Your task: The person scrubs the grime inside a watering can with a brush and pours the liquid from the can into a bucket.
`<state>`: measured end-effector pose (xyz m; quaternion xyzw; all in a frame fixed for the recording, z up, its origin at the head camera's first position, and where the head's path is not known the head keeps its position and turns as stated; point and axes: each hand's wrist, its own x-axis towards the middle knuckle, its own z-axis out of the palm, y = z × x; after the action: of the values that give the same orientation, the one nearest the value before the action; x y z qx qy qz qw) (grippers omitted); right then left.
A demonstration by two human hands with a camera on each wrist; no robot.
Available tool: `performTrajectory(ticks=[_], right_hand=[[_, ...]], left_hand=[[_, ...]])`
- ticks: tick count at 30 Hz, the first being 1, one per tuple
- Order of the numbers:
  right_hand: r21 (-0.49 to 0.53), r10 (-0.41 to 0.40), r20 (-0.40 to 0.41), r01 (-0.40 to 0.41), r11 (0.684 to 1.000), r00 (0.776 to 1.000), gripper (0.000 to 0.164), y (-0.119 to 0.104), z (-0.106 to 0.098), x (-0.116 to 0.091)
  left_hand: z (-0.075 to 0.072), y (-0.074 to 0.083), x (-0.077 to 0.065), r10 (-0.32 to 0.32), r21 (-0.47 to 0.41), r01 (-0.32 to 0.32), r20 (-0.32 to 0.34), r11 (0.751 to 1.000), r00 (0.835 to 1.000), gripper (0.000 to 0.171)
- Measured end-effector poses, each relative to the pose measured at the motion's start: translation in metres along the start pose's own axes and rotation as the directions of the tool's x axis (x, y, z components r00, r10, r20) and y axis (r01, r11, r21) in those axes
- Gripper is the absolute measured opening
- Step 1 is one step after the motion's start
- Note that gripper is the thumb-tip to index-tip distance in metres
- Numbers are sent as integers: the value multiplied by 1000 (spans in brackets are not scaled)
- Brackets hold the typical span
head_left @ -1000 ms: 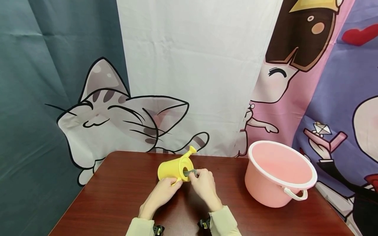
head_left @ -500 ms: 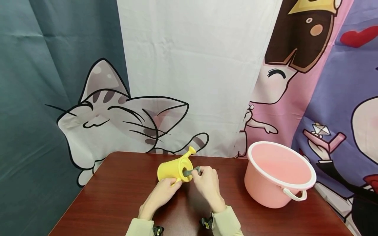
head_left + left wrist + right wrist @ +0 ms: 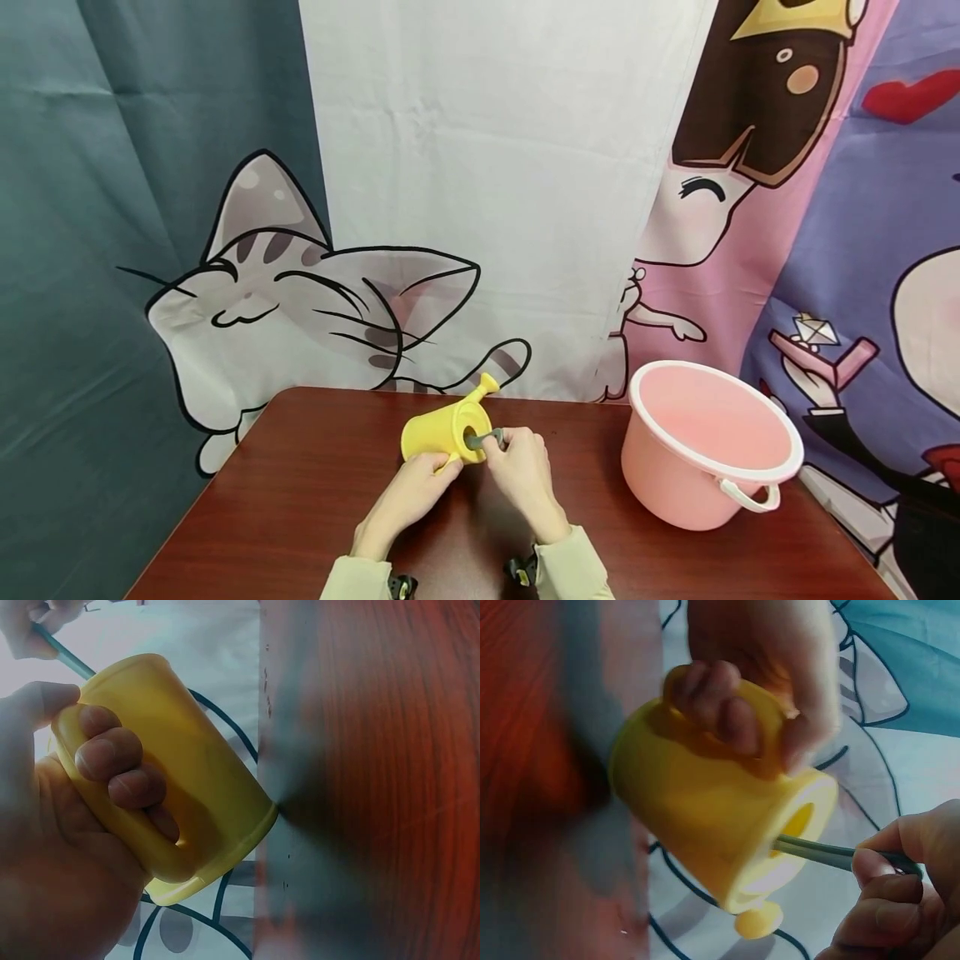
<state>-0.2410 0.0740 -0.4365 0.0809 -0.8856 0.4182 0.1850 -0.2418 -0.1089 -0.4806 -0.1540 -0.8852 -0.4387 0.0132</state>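
Note:
A yellow toy watering can (image 3: 429,433) leans tilted over the tabletop, its opening turned toward the right hand. My left hand (image 3: 417,485) grips its handle, with the fingers curled through the loop in the left wrist view. My right hand (image 3: 522,477) pinches the end of a slim grey-green handled tool (image 3: 817,853) between thumb and fingers. The tool's other end runs through the can's round opening (image 3: 801,820) and is hidden inside, so its kind cannot be told. At the can's lower edge (image 3: 271,814), the base meets the table.
A pink bucket (image 3: 675,479) with a white rim and a white handle (image 3: 750,493) stands on the right of the brown table (image 3: 300,508). Behind the table's far edge hangs a cloth backdrop (image 3: 480,167) printed with cartoon figures.
My right hand drew the tool slightly out to the right, then came back left, pushing it a little deeper into the can. The left hand and the can stay nearly still.

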Motion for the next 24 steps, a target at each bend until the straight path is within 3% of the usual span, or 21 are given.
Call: performTrajectory(ticks=[9,15,24], right_hand=[[-6,33,48,-32,999,998,39,11,18,0],[23,43,68,-45,999,997,41,17,19,0],[-97,64,13,-62,993,998,38,14,7,2]], left_hand=[[1,0,-1,-3,17,3,-3,1000,1000,43],[1,2,-2,2,28,-1,-7,1000,1000,43],[1,2,-2,6,31,-6,-2,1000,1000,44]])
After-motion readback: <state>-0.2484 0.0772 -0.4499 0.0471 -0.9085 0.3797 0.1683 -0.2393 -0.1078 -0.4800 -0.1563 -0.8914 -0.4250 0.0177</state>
